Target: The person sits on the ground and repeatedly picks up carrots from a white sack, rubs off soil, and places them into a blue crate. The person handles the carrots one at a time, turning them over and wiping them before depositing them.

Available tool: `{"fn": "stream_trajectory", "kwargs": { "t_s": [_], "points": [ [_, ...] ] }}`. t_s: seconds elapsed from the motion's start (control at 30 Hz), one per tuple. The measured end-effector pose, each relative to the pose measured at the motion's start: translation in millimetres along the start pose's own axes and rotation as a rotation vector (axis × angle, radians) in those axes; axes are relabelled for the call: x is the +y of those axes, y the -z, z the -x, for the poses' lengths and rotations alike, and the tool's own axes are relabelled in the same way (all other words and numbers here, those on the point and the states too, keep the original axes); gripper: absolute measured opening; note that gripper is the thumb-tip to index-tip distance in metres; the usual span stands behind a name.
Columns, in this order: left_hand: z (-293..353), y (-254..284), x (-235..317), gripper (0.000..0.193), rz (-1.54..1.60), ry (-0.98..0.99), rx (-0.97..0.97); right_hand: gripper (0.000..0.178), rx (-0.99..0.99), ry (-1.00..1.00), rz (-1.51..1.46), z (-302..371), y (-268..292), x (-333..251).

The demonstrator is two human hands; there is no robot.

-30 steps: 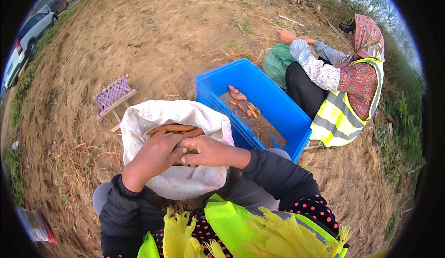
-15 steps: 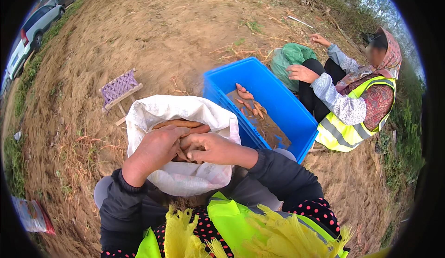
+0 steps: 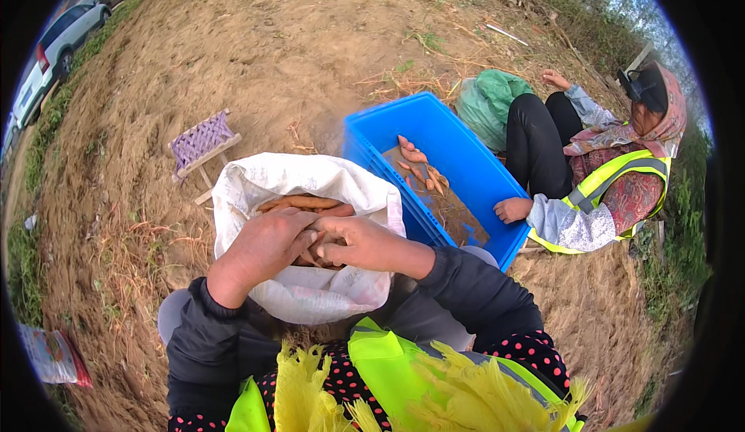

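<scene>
At the near edge, a fringed yellow scarf [image 3: 481, 393] is worn over a neon-yellow vest [image 3: 388, 362]. Beyond it, the left hand [image 3: 268, 244] and right hand [image 3: 365, 247] are brought together, fingers curled, over the mouth of a white woven sack [image 3: 334, 300]; whether anything is grasped between them cannot be told. Inside the sack, partly covered by the hands, sweet potatoes [image 3: 305, 201] are seen: long, slim, orange-brown to reddish, with dull skins. Just right of the sack is placed a blue plastic crate [image 3: 473, 133], where a small cluster of pinkish, tapered roots [image 3: 413, 155] is laid on brown soil. At its right rim, a seated co-worker's hand [image 3: 512, 209] is rested. To the sack's left, a purple woven stool [image 3: 202, 145] is stood. Behind the crate, a green bag [image 3: 494, 102] is set; far off, upper left, a pale car [image 3: 71, 38] is parked.
</scene>
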State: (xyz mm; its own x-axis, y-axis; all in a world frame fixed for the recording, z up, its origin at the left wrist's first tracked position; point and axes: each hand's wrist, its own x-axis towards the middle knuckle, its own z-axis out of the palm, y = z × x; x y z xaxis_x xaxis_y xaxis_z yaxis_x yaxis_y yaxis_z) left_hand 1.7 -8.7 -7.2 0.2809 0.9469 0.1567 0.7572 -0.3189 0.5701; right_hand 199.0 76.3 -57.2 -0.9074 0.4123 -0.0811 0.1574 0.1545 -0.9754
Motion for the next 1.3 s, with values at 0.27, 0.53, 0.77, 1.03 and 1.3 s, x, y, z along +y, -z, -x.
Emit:
{"fn": "stream_trajectory", "kwargs": {
  "t_s": [0.27, 0.53, 0.77, 1.03, 1.3],
  "points": [
    [0, -2, 2, 0.019, 0.018, -0.002, -0.041, 0.024, -0.014, 0.052, 0.079, 1, -1, -4],
    [1, -4, 0, 0.020, -0.003, -0.016, -0.042, 0.028, -0.111, -0.085, 0.096, 2, 3, -9],
    [2, -4, 1, 0.026, -0.041, 0.014, -0.103, 0.022, -0.025, 0.050, 0.134, 2, 0, -10],
    [2, -3, 1, 0.030, -0.061, 0.015, -0.122, 0.027, -0.045, -0.008, 0.079, 4, 1, -10],
    [3, -6, -3, 0.025, -0.050, 0.012, -0.129, 0.027, -0.018, 0.025, 0.135, 5, 0, -13]
  ]
}}
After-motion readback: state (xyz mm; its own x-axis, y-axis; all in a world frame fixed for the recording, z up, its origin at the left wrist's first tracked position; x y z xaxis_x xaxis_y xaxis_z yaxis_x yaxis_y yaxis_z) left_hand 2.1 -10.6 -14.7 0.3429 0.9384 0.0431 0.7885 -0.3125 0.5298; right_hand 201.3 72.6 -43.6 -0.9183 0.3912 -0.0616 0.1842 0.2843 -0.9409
